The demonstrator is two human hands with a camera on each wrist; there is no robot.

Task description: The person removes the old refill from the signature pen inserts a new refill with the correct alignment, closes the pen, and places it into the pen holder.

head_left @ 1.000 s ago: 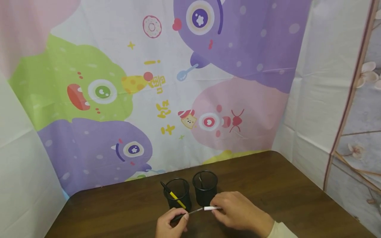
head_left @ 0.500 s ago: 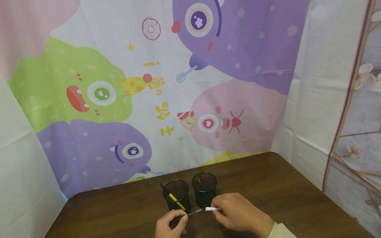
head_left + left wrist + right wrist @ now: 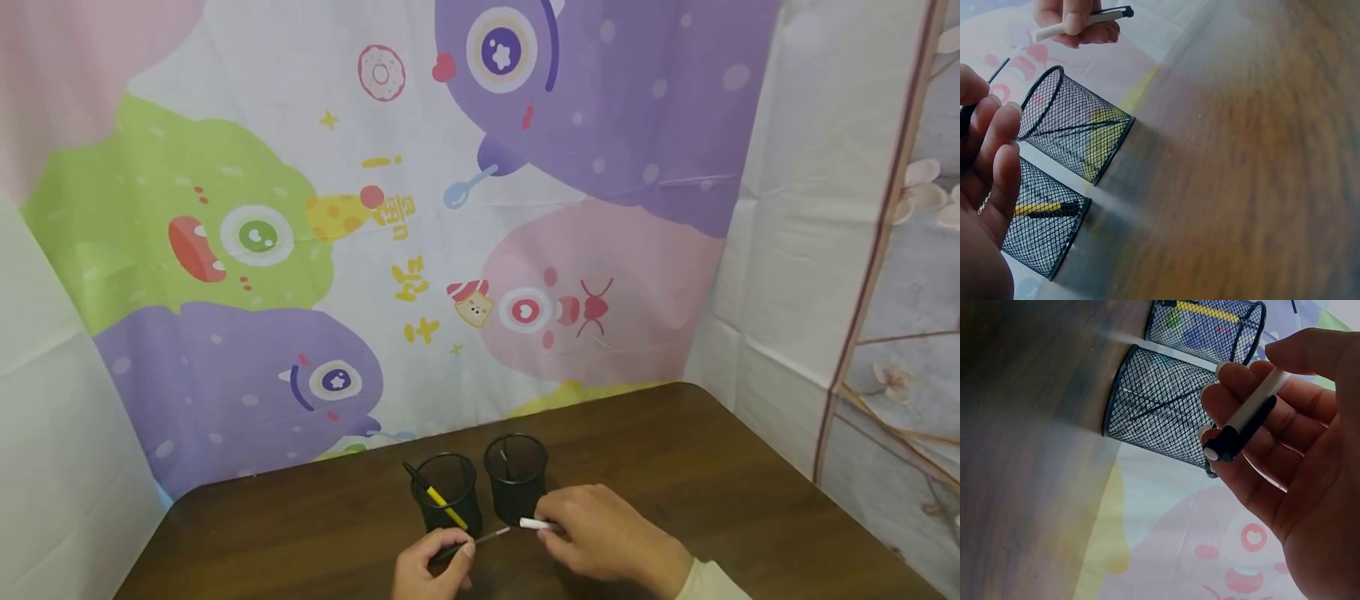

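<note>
My left hand (image 3: 435, 560) pinches the dark section of a pen, and its thin refill (image 3: 492, 536) sticks out toward the right. My right hand (image 3: 600, 533) holds a white pen barrel (image 3: 534, 524) between thumb and fingers. The right wrist view shows a black clip (image 3: 1260, 422) and dark end on this barrel. Barrel mouth and refill tip face each other, a small gap apart. Just behind the hands stand two black mesh pen cups, the left cup (image 3: 467, 502) and the right cup (image 3: 517, 500).
A yellow and black pen (image 3: 444, 506) leans in the left cup. One thin dark stick (image 3: 1072, 129) lies aslant inside the right cup. The brown wooden table (image 3: 300, 517) ends at a cartoon-printed cloth (image 3: 420, 375), with pale cloth on both sides.
The barrel in my right hand has shifted slightly right and tilted, so the gap to the refill tip is wider than a second ago. My left hand stays almost still.
</note>
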